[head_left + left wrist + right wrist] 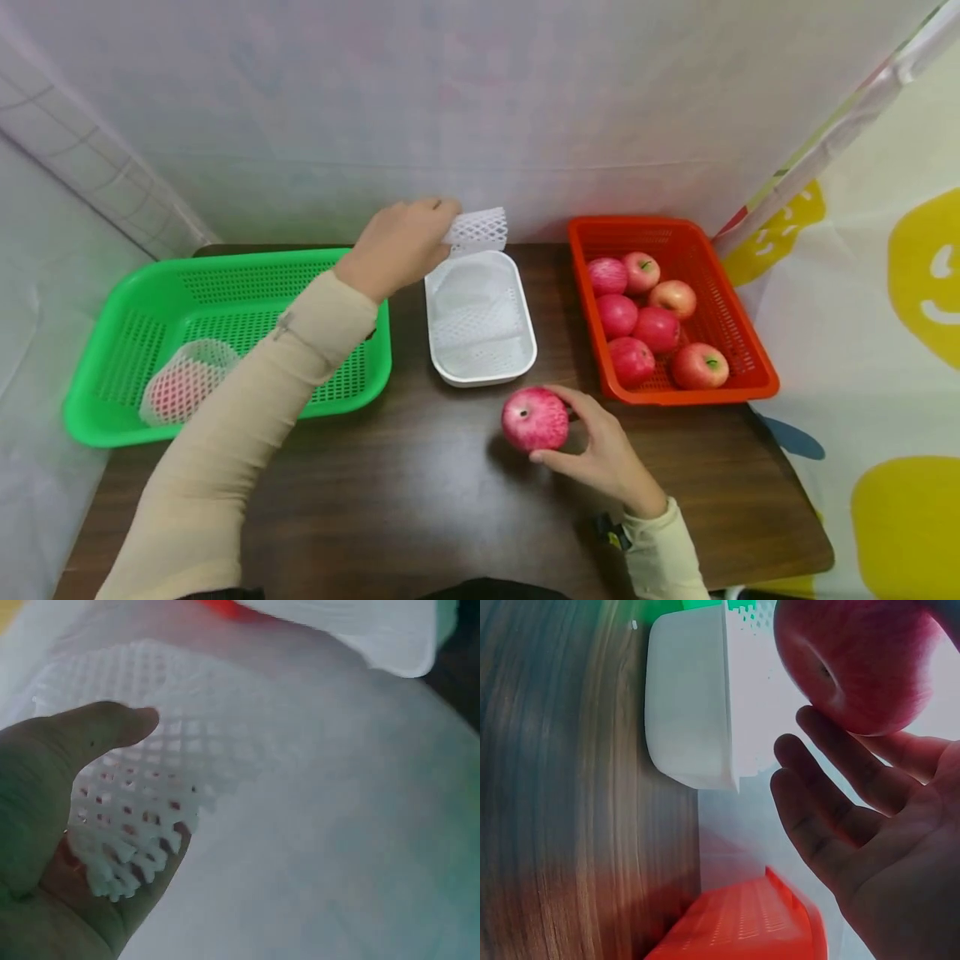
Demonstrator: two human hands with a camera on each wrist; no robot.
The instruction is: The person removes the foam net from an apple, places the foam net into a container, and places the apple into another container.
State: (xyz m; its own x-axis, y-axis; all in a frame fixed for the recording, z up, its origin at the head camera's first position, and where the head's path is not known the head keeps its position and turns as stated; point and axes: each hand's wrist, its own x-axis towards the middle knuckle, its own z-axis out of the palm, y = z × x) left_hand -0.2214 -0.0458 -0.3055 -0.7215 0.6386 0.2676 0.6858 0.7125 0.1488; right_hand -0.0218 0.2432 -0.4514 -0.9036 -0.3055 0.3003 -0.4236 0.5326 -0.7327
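Note:
My left hand [405, 246] pinches a white foam fruit net [480, 227] above the far end of the white plastic basket [483, 379]. The left wrist view shows the thumb lying across the mesh of this foam net [187, 735], with the fingers behind it. Just nearer than the white basket, my right hand [607, 454] grips a red apple [536, 419] between thumb and fingers, its dimpled end showing. In the right wrist view the apple [862, 667] is held off the table, and the other fingers are spread below it. Other foam nets [476, 325] lie inside the white basket.
At the left, a green basket [378, 358] contains an apple in a foam net [180, 392], partly behind my left forearm. An orange-red basket [738, 333] with several bare apples stands at the right. White cloth [480, 100] hangs behind the dark wooden table [390, 500].

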